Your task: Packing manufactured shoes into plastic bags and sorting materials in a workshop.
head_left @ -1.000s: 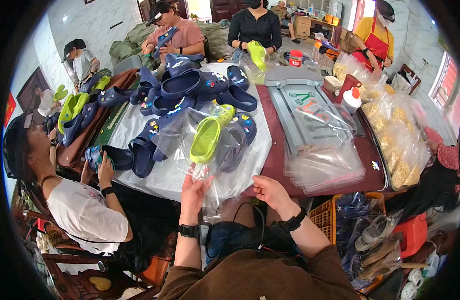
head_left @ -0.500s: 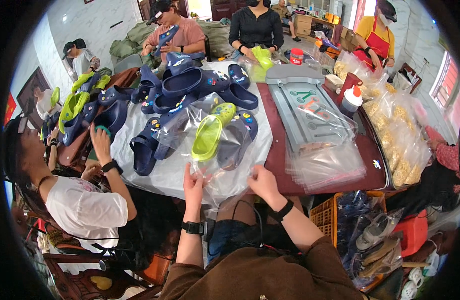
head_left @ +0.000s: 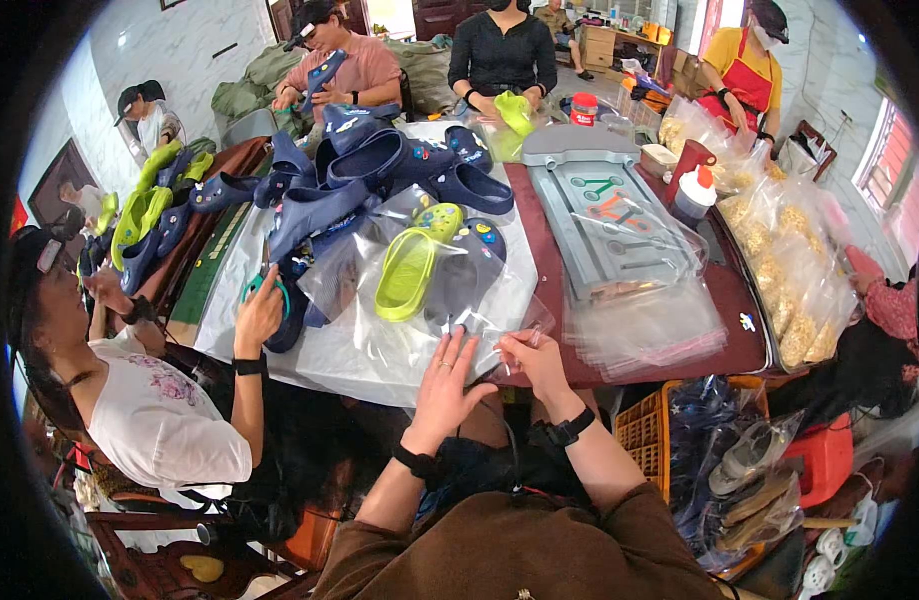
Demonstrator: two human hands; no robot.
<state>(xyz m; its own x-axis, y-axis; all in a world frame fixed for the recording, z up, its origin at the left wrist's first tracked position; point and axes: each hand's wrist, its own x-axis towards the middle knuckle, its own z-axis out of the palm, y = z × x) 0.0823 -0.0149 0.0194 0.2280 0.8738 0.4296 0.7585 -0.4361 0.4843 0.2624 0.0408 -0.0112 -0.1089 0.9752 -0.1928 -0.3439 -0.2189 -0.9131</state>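
Observation:
My left hand lies palm down at the near edge of a clear plastic bag, fingers stretched out and touching the film. Just to its right, the fingers of my right hand are pinched on the bag's near corner. A lime green clog with charms on its toe rests at the far side of the clear film; whether it lies inside or on top I cannot tell. Next to it, a navy clog shows partly through the plastic. More navy clogs are heaped behind.
On the left, a person's hand holds green-handled scissors beside the clogs. To the right are a grey plastic board, stacked clear bags and bags of small pale pieces. An orange crate stands below the table edge.
My left hand has moved right and turned palm down with its fingers spread. My right hand still pinches the bag, whose near edge has shifted right. The neighbour's scissors have moved nearer.

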